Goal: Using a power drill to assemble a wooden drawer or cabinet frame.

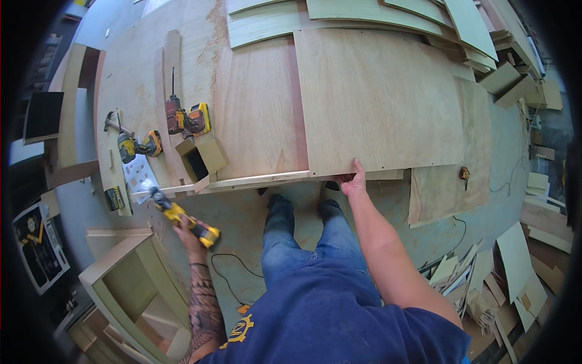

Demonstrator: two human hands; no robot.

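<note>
Under panel [382, 100] edge, right hand's [352, 181] fingertips hidden

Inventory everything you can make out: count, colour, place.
worktable: one, brown, upper centre
power tool: one, yellow and black, left, held
large panel: one, brown, table's near right
stacked panels: several, pale, far side
drills: two, one dark red, one yellow, table's left
hammer: one, grey head, table's left
open box: one, brown, near edge
cabinet frame: one, pale, lower left
offcuts: many, mostly pale, lower right
cords: at least two, dark, floor
left hand: one, bare, on power tool
right hand: one, bare, panel's near edge
</note>
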